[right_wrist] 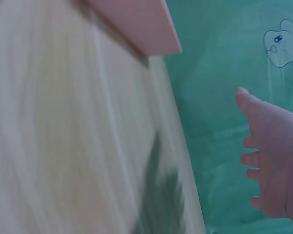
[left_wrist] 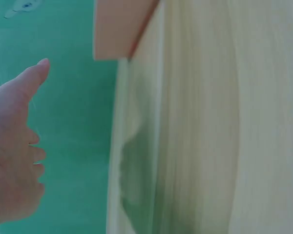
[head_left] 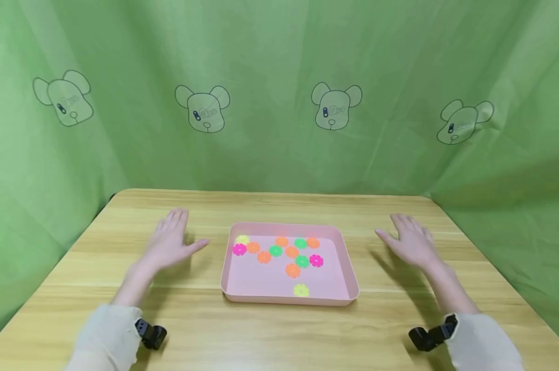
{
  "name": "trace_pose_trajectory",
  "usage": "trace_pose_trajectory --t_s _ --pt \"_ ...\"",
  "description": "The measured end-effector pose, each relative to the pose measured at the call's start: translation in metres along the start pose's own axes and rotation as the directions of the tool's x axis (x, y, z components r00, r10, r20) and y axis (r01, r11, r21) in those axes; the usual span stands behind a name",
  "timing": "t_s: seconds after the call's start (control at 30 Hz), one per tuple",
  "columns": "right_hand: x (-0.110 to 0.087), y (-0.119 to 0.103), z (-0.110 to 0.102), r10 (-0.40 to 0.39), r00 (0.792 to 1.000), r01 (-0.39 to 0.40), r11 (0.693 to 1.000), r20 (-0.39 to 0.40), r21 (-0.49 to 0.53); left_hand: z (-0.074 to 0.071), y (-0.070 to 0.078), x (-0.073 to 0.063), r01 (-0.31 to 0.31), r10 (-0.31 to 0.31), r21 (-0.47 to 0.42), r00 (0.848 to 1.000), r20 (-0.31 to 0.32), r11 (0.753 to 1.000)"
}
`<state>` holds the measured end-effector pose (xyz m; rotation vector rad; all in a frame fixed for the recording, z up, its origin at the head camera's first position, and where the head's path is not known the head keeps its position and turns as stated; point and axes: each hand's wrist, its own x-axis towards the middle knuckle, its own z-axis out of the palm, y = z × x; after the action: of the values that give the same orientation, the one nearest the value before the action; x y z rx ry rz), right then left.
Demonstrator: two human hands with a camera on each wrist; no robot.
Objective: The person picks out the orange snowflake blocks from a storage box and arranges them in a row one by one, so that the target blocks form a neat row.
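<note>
Left hand [head_left: 170, 245]: raised over the table, just left of the tray, not touching; fingers held out straight, thumb stretched inward. Right hand [head_left: 411, 245]: much the same on the opposite side, well apart from the tray, thumb pointing inward, fingers extended, a little blurred. Nothing visible in either grasp.

Between the two: shallow pink tray [head_left: 260, 283], flat on the wood-grain table [head_left: 260, 335]. Inside, flower-shaped discs [head_left: 293, 270] with notched rims: six orange, three green, two magenta, two yellow. Mostly scattered across the far half; one yellow disc [head_left: 301, 290] alone by the near wall.

Handling, as a guess: discs thin, very light, probably stiff plastic. Unlikely to break; likely to skate on the smooth floor. Best pinched across opposite edges, fingertip in a notch for bite. Tray probably light and fairly rigid; best held by both short side walls, kept level against sliding.

Farther out: pale sleeves [head_left: 107, 337], black wrist cameras [head_left: 151, 335] at the cuffs. Beyond the table, green curtain [head_left: 270, 159] printed with outlined animal heads [head_left: 337, 108].
</note>
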<state>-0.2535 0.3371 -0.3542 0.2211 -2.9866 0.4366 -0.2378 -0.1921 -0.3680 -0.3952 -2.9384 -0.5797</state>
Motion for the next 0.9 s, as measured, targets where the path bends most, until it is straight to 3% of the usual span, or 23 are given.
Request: trace_pose_trajectory --t_s 0.17,0.4,0.57,0.8,0.9 --pt "0.005 -0.012 -0.006 -0.034 0.999 0.036 0.987 -0.019 0.156 0.003 0.012 -0.001 -0.002 0.009 -0.208 0.999 0.036 0.978" --pt "0.013 -0.035 -0.011 -0.014 1.000 0.010 0.940 0.011 0.340 0.008 0.032 -0.008 0.044 -0.005 -0.407 0.995 0.095 0.912" --pt "0.020 -0.055 -0.008 -0.048 0.999 0.036 0.906 0.018 0.422 0.015 0.047 -0.016 0.086 -0.008 -0.494 0.988 0.157 0.865" --pt "0.036 -0.092 -0.001 -0.083 0.996 0.051 0.825 0.031 0.563 0.024 0.057 -0.024 0.097 0.012 -0.494 0.977 0.212 0.864" --pt "0.046 -0.109 0.003 -0.136 0.988 0.068 0.803 0.071 0.591 0.028 0.057 -0.027 0.109 0.012 -0.514 0.974 0.228 0.851"
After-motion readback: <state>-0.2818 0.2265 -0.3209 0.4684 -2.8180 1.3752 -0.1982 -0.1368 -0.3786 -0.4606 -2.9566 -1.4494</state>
